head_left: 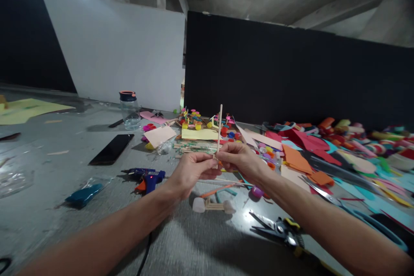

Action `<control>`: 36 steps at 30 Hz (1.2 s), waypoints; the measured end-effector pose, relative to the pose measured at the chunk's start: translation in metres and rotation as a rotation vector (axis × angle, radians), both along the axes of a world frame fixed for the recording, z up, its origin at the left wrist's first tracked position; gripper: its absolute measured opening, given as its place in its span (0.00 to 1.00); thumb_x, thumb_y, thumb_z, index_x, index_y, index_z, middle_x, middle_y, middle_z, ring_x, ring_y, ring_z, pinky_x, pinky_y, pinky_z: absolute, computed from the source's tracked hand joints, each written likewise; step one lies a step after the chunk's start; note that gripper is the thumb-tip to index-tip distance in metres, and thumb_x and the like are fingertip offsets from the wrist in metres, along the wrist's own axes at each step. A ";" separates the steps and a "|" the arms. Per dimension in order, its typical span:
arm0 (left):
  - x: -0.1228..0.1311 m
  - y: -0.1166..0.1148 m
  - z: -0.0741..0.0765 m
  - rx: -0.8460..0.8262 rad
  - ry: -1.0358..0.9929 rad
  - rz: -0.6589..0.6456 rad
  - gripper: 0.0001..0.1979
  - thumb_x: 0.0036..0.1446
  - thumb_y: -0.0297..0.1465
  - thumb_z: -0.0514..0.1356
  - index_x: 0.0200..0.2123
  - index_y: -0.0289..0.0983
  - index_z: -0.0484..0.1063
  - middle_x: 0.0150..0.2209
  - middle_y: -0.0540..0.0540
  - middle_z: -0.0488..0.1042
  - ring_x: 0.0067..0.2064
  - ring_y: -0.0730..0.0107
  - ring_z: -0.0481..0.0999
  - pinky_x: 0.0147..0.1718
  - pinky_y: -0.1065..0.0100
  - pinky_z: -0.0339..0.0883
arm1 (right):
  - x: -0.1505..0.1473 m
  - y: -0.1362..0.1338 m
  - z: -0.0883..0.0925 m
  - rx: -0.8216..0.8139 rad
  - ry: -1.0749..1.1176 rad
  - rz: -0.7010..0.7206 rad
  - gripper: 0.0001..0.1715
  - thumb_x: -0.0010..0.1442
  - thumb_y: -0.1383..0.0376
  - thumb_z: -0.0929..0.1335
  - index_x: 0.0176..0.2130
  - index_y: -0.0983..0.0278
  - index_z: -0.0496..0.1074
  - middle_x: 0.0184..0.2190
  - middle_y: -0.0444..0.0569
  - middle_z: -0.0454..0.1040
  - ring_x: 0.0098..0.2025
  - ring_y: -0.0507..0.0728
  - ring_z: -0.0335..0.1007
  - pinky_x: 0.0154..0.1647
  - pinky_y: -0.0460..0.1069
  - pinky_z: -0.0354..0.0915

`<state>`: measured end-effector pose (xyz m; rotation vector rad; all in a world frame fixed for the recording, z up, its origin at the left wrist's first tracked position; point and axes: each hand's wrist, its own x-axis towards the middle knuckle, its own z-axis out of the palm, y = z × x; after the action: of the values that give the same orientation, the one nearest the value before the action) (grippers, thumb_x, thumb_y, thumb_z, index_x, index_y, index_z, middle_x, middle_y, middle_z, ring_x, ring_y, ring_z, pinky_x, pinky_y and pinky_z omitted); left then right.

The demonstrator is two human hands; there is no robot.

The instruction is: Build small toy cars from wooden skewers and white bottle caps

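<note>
A thin pale wooden stick (220,125) stands almost upright between my hands at the middle of the view. My left hand (194,170) pinches its lower end between thumb and fingers. From the other side, my right hand (239,157) closes its fingertips on the same stick, just above my left thumb. Below them on the table sits a small craft stick frame (215,206) with white round caps at its ends. A blue hot glue gun (150,178) with a small red light lies left of my left hand.
On the left are a black phone (111,149), a water bottle (130,112) and a teal packet (84,194). Pliers (278,227) and large scissors (355,213) lie at the right. Colored paper (297,159), bottle caps and small craft stick models (194,123) crowd the back.
</note>
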<state>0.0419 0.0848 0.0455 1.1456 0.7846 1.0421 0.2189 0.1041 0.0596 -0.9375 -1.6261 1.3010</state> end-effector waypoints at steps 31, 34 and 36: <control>0.001 0.002 -0.006 0.060 0.184 -0.114 0.08 0.55 0.33 0.67 0.32 0.34 0.81 0.29 0.46 0.82 0.32 0.69 0.81 0.39 0.66 0.75 | 0.016 -0.015 0.012 0.099 -0.347 -0.085 0.21 0.61 0.48 0.69 0.30 0.62 0.71 0.20 0.42 0.72 0.22 0.51 0.68 0.24 0.47 0.67; -0.001 0.002 -0.006 0.076 0.166 -0.134 0.11 0.54 0.38 0.69 0.32 0.34 0.81 0.30 0.45 0.82 0.32 0.69 0.81 0.40 0.66 0.75 | 0.051 -0.032 0.017 0.145 -0.489 -0.159 0.22 0.63 0.47 0.67 0.38 0.62 0.75 0.27 0.46 0.75 0.28 0.54 0.72 0.29 0.49 0.69; -0.002 0.002 -0.005 0.085 0.153 -0.141 0.13 0.53 0.40 0.69 0.32 0.35 0.81 0.31 0.46 0.82 0.33 0.69 0.81 0.40 0.66 0.75 | 0.086 -0.053 0.012 0.163 -0.630 -0.199 0.21 0.62 0.47 0.68 0.37 0.61 0.76 0.32 0.50 0.78 0.32 0.57 0.74 0.33 0.52 0.70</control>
<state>0.0404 0.0873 0.0407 1.3463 0.7732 0.8842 0.3051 0.0510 0.0715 -1.4585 -2.0023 0.7550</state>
